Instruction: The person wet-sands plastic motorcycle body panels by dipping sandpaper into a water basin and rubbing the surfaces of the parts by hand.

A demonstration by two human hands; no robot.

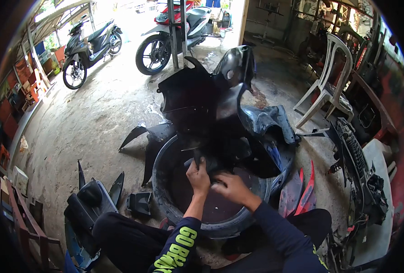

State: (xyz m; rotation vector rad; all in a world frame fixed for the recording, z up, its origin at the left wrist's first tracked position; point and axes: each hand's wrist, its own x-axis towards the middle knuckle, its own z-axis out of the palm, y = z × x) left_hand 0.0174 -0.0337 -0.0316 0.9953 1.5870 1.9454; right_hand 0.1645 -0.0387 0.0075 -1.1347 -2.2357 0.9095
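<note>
A large black plastic fairing panel (190,102) rises above a round dark basin (163,198) that holds murky liquid. My left hand (198,178) is closed around the panel's narrow lower end, thumb pointing up. Just right of it, over the basin, my right hand (233,187) has its fingers curled in near the panel's lower part; what they hold, if anything, is too dark to make out. Behind the basin's right side, more dark panels (268,120) are piled.
Dark parts (90,200) lie on the floor left of the basin, and red panels (305,191) stand at its right. Farther right are a motorcycle frame part (358,168) and a plastic chair (331,82). Two motorcycles (90,48) (158,52) are parked at the back.
</note>
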